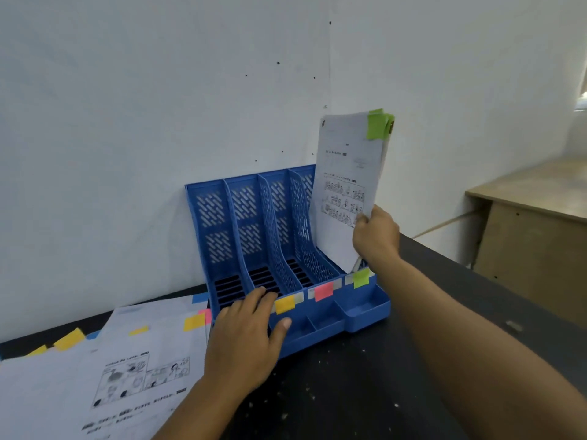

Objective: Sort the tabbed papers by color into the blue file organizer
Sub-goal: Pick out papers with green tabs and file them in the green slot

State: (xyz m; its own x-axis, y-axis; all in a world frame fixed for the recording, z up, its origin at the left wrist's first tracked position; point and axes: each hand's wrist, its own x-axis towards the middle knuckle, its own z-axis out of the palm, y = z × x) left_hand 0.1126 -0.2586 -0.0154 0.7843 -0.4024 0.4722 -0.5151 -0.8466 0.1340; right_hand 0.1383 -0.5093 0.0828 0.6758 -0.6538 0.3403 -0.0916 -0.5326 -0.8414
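The right hand grips a small bundle of green-tabbed papers by their lower right edge, holding them upright and a little tilted, with their bottom edge down in the rightmost slot of the blue file organizer. Their green tabs stick up well above the dividers. The left hand lies flat and relaxed on the organizer's front ledge, fingers spread over the leftmost slots, grasping nothing. Along that ledge sit a yellow label, a pink label and a green label, the green one just below the held papers. The three slots to the left stand open. Left of the organizer, loose sheets with yellow, pink and blue tabs overlap on the dark tabletop, one touching the organizer's side. The tabletop right of the organizer is bare and speckled. A white wall rises right behind, and a wooden desk stands off to the right.
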